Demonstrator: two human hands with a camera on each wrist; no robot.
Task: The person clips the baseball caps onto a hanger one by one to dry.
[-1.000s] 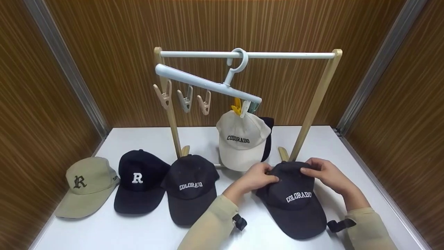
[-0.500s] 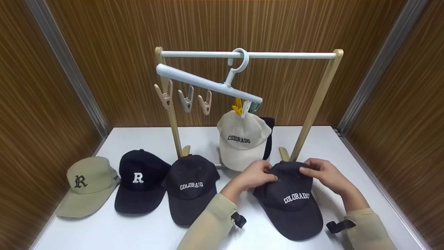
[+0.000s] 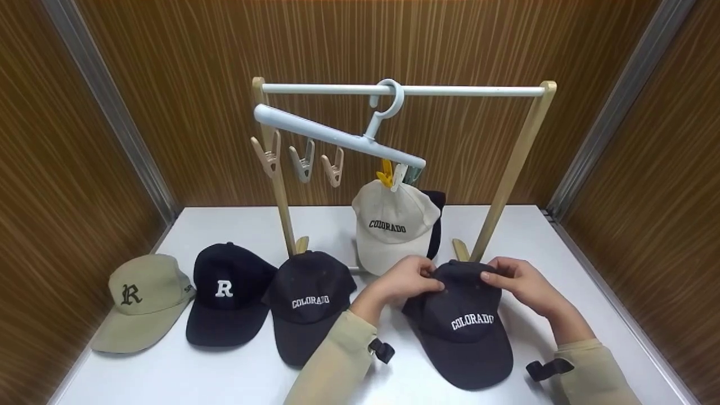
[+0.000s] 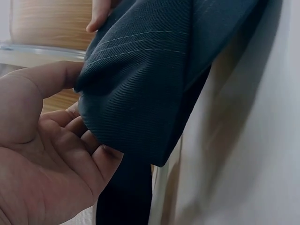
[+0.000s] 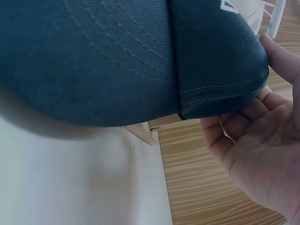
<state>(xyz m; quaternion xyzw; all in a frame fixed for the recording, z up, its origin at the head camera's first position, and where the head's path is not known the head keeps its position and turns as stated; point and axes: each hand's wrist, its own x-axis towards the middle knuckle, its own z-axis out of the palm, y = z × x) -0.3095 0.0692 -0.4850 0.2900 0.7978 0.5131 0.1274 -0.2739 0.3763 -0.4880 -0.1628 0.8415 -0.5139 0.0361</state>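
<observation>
A dark baseball cap (image 3: 461, 301) with white COLORADO lettering stands at the front right of the table, brim toward me. My left hand (image 3: 404, 279) pinches the left side of its crown, thumb in front and fingers behind. On the other side, my right hand (image 3: 523, 281) pinches the crown near the top. The left wrist view shows the cap's folded edge (image 4: 136, 89) between thumb and fingers. From the right wrist, the brim (image 5: 93, 70) and crown appear, with curled fingers under the edge. Behind, a cream COLORADO cap (image 3: 388, 247) hangs from clips.
A pale blue hanger (image 3: 332, 134) tilts down to the right on the rack's white bar (image 3: 472, 90), with unused clips (image 3: 302, 163) at left. A dark cap (image 3: 306, 320), a navy R cap (image 3: 230, 315) and an olive R cap (image 3: 140, 304) line the left. Wood-grain walls surround the table.
Both hands have shifted slightly left together with the dark cap, whose brim has swung left as well. The hanger and the other caps stay in place.
</observation>
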